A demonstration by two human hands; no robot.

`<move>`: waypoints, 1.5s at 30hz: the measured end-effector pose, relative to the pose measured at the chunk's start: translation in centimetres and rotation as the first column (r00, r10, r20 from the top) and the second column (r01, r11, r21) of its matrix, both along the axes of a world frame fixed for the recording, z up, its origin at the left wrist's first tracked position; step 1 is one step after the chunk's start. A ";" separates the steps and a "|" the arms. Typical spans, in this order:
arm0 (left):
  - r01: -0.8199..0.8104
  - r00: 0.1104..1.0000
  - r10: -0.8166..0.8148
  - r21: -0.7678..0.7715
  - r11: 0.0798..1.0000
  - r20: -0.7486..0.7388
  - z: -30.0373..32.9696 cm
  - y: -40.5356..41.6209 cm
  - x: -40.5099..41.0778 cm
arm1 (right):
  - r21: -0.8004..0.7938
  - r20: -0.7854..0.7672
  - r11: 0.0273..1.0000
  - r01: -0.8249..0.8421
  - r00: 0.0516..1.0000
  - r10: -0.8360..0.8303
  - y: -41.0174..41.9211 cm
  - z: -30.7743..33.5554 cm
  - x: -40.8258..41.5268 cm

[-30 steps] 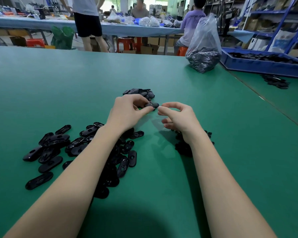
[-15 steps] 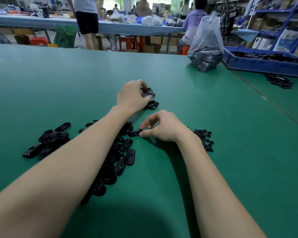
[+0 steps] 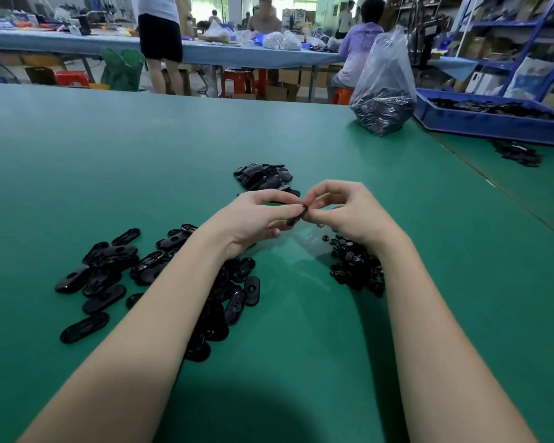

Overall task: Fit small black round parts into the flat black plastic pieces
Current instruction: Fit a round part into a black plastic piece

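1. Since the earlier frames, both hands have come up off the table and met above its middle. Half a second ago the left hand (image 3: 253, 219) was at the far pile (image 3: 264, 177) and the right hand (image 3: 349, 212) was down at the near heap of flat pieces (image 3: 160, 276).
2. Left hand state: thumb and fingers pinch one flat piece (image 3: 296, 217), held clear of the table (image 3: 141, 148).
3. Right hand state: fingertips curled and pinched at the upper end of that same piece. Whether they hold a round part cannot be told; the fingers hide it.
4. Meaning for the task: one assembly is judged complete and set on the far pile, and a new fitting cycle is starting.
5. Orientation of the held piece: seen nearly edge-on; its long axis is tilted, with the upper end toward the right hand and the table's far edge, the lower end toward the left palm. Which face is up cannot be told.
6. Supply locations: loose round parts (image 3: 354, 263) lie under the right wrist, toward the table's right edge; flat pieces lie toward the left edge.
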State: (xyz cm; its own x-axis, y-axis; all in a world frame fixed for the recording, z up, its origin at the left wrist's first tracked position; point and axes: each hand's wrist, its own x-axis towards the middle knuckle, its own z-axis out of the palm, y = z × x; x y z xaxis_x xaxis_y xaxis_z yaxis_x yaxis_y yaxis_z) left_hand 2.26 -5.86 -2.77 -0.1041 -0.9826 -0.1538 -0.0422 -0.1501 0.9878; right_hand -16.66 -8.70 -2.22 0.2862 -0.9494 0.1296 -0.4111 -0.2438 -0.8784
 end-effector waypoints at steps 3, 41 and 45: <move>-0.052 0.998 0.053 0.044 0.998 -0.025 -0.6 0.0 -0.4 | -0.020 -0.221 0.992 0.124 0.967 -0.125 -0.3 0.2 -0.6; -0.165 0.986 0.166 -0.161 0.973 -0.012 -0.7 0.5 -0.6 | 0.109 -0.018 0.970 0.219 0.976 -0.218 -0.1 0.0 1.6; -0.181 0.982 0.174 -0.109 0.977 -0.074 -0.4 0.6 -0.5 | 0.152 0.020 0.968 0.199 0.979 -0.204 0.1 0.0 1.4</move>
State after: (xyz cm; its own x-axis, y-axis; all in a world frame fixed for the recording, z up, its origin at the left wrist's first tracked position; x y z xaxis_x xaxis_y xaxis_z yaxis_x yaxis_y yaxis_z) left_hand 1.73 -5.29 -3.15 0.0678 -0.9970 -0.0378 0.0387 -0.0353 0.9986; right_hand -15.25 -8.64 -2.21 0.0852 -0.9963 -0.0102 -0.4070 -0.0254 -0.9131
